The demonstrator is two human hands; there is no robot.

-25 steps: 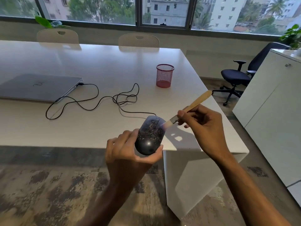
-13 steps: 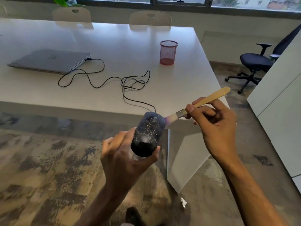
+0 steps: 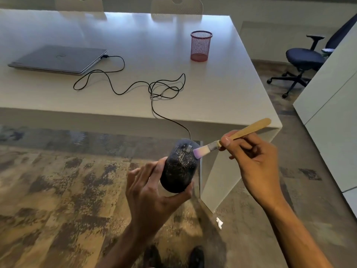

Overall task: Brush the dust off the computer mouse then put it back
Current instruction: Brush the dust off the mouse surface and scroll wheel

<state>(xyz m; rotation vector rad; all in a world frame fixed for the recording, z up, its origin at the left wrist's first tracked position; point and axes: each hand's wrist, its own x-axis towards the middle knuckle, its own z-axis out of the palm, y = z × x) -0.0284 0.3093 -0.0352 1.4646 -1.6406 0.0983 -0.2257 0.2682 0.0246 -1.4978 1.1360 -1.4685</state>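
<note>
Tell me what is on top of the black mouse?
Pale dust specks cover the mouse; the brush bristles touch its upper right edge. Its underside, covered by the left hand, cannot be seen.

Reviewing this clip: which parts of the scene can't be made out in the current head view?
- Underside of the mouse: faces away, covered by the left hand.
- Left hand's grip: fingertips hidden behind the mouse.
- Brush handle middle: covered by the right hand.
- Where the bristles meet the mouse: blurred, so contact is unclear.
- Cable plug at the laptop: too small to read.
- Far chairs and the shoes: cut off by the frame edges.
</note>
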